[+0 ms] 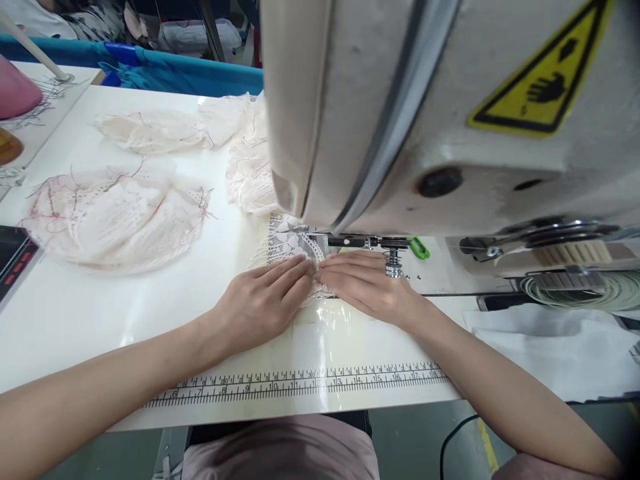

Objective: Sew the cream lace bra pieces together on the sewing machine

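Note:
A piece of white lace fabric (pixel 290 243) lies under the needle area of a sewing machine (pixel 360 133). My left hand (pixel 267 293) rests on the lace's near edge with its fingers together, holding it down. From the other side my right hand (pixel 373 287) grips the same edge, just in front of the machine's metal parts. The fingertips of both hands nearly meet, and the thumbs are mostly hidden. The machine head covers the needle and part of the lace.
Cream lace pieces with loose red threads (pixel 125 220) lie on the white table (pixel 225 393) at left, more lace (pixel 250 153) behind. A ruler strip (pixel 300 382) runs along the front edge. White cloth (pixel 550 347) sits right, below a green cord coil (pixel 615 290).

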A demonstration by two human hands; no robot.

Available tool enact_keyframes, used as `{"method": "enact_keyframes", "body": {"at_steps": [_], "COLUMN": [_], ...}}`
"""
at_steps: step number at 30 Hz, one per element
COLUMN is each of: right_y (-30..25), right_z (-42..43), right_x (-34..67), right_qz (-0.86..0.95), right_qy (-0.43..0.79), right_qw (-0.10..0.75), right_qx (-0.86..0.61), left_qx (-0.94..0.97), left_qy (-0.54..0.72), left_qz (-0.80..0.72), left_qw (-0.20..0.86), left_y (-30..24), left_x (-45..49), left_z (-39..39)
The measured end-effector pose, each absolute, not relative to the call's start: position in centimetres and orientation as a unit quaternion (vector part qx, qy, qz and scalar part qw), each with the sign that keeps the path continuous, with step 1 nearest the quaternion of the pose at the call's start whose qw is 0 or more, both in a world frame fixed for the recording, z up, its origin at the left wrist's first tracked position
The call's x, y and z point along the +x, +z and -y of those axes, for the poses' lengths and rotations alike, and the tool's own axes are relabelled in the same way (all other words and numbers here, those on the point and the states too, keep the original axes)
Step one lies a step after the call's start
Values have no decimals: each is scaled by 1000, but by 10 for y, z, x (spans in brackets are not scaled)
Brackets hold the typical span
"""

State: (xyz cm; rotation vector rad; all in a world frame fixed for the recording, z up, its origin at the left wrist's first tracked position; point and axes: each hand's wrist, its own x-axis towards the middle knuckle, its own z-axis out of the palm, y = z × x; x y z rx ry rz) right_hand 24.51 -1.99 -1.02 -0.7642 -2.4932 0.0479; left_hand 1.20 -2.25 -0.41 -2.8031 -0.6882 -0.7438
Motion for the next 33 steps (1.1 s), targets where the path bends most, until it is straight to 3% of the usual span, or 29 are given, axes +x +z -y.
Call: {"method": "enact_keyframes", "body": {"at_steps": [10, 25, 33], "right_y": [-7, 5, -6], "right_z": [19, 16, 19], "right_x": [243, 217, 219], "right_qz": [914, 936, 925], "right_qy": [16, -104, -92], "right_qw": [281, 247, 247], "right_qx": [-294, -228, -272], "left_qx": [-934, -920, -912], "left_qy": [-255, -243, -241], "left_qz": [233, 297, 321], "left_qw": [84, 75, 79], "left_y": [-6, -4, -6], "left_x": [11, 4, 5], "left_z": [20, 16, 12]}}
